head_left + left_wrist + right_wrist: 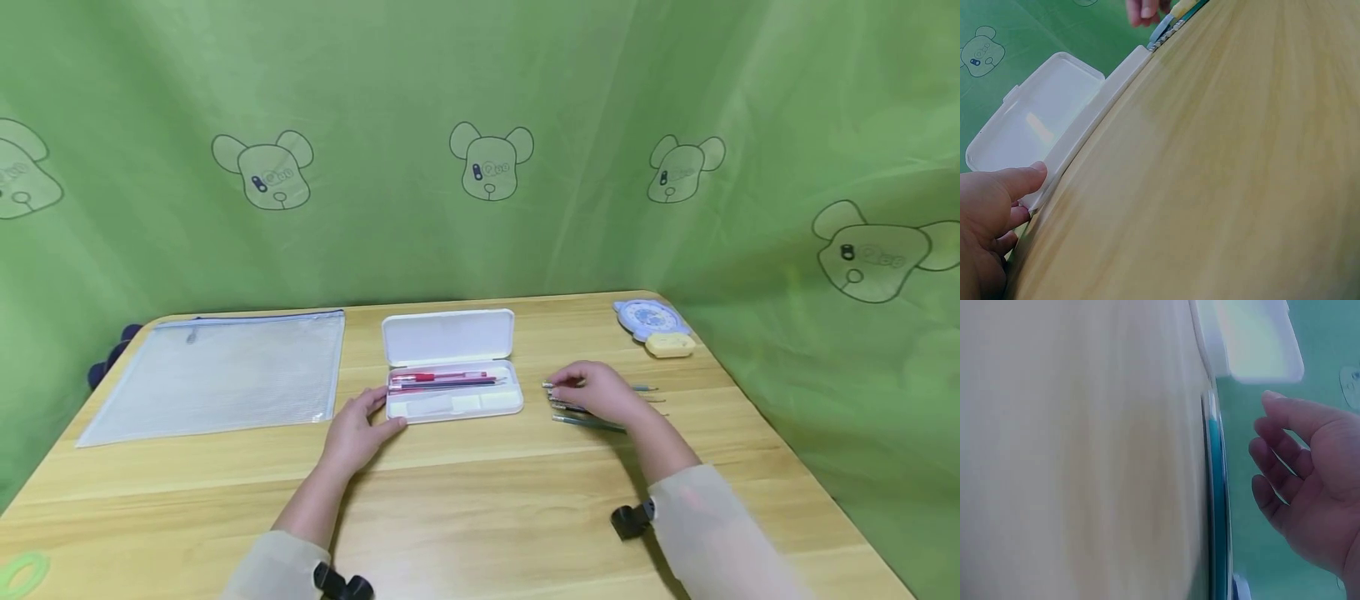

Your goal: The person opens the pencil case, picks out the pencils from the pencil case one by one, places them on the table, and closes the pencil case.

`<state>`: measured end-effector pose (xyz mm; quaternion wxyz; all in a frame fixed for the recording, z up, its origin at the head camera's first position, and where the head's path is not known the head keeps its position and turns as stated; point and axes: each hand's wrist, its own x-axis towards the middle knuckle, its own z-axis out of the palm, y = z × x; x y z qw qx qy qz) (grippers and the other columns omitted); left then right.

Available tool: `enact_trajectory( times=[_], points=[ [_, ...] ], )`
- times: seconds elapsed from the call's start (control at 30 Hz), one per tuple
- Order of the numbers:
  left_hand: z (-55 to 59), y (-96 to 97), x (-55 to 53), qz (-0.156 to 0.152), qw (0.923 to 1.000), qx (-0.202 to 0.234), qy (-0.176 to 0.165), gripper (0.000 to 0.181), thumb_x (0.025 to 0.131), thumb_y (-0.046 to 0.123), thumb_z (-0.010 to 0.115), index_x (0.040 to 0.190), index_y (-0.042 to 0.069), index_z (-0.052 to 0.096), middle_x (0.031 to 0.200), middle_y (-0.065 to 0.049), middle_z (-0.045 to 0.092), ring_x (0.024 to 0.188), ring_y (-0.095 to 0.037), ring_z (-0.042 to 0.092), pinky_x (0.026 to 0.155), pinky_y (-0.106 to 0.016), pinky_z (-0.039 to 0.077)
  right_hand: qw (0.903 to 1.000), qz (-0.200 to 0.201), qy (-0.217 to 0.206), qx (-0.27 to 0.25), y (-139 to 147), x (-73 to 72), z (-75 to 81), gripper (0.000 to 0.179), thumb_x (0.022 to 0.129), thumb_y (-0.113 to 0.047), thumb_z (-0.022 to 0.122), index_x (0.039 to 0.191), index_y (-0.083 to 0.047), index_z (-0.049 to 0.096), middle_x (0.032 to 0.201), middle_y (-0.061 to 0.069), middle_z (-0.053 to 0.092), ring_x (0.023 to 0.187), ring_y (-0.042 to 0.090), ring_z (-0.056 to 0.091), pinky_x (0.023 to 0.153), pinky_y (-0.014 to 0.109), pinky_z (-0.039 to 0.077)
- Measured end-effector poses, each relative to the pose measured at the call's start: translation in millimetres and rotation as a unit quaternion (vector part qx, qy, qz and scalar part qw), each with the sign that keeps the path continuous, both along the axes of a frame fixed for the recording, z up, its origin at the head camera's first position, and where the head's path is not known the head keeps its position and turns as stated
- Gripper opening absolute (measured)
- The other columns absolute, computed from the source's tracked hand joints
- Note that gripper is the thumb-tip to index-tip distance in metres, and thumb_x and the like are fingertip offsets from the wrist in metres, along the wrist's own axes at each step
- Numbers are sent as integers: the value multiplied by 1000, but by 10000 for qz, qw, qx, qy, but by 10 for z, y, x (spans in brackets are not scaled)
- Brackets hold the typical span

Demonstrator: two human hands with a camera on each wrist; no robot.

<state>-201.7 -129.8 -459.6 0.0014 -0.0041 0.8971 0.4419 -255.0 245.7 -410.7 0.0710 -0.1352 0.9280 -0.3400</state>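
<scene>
A white pencil case (448,337) lies with its lid raised in the middle of the table. Inside it are a red pen (472,375) and a dark pencil (450,385). My left hand (352,435) grips the case's near left corner, thumb along the front wall and fingers at the side. To the right of the case, my right hand (600,393) hovers over the ends of several pencils (585,423), its fingers loosely bent. The right wrist view shows a gap between thumb and fingertips, with nothing held. That hand partly hides the pencils in the head view.
A mesh zip pouch (225,375) lies flat at the left. At the back right are a blue round animal-shaped object (647,317) and a yellow block (670,345). A pale green ring (22,573) sits at the front left. Green curtains (480,250) surround the table.
</scene>
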Motion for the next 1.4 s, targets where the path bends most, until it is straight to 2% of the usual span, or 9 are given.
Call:
enact_trajectory(
  times=[0.33, 0.5, 0.6, 0.73, 0.97, 1.4],
  points=[
    [3, 1, 7, 38, 10000, 11, -46, 65, 86, 30, 74, 142, 7, 50, 145, -14, 52, 147, -40, 29, 122, -57, 18, 9997, -63, -204, -110, -572, -176, 32, 24, 92, -18, 68, 113, -9, 72, 106, 9, 69, 93, 20, 58, 80, 31, 51],
    [4, 2, 10, 60, 10000, 42, -52, 65, 86, 30, 74, 142, 6, 50, 145, -15, 52, 146, -41, 28, 122, -58, 18, 9998, 18, -178, 67, -785, -254, 0, 24, 92, -16, 67, 114, -9, 72, 115, 11, 69, 103, 23, 61, 94, 40, 52],
    [6, 3, 9, 62, 9999, 34, -89, 65, 86, 31, 74, 142, 7, 50, 145, -14, 52, 147, -40, 28, 123, -57, 17, 9995, 151, -107, 269, -889, -283, 2, 23, 92, -15, 66, 114, -9, 72, 119, 12, 70, 113, 28, 62, 104, 45, 48],
    [11, 5, 7, 61, 9999, 21, -90, 65, 86, 31, 74, 142, 7, 50, 145, -13, 52, 147, -39, 28, 123, -57, 16, 9974, 394, -93, 593, -986, -313, 13, 23, 93, -14, 63, 114, -8, 72, 118, 11, 71, 118, 30, 61, 108, 47, 45],
    [13, 8, 14, 77, 9999, 83, -75, 65, 86, 30, 74, 142, 7, 50, 145, -13, 52, 147, -40, 27, 123, -57, 17, 9940, 382, -291, 988, -1050, -349, 19, 23, 93, -13, 62, 114, -9, 71, 115, 8, 72, 114, 28, 63, 108, 45, 45],
    [15, 6, 23, 28, 10000, 54, 9, 64, 87, 29, 73, 142, 5, 50, 143, -14, 54, 147, -40, 29, 123, -57, 17, 9903, 321, -346, 1307, -1153, -384, 85, 8, 89, -8, 69, 96, -9, 70, 96, 4, 70, 92, 19, 60, 95, 40, 50]
  ],
)
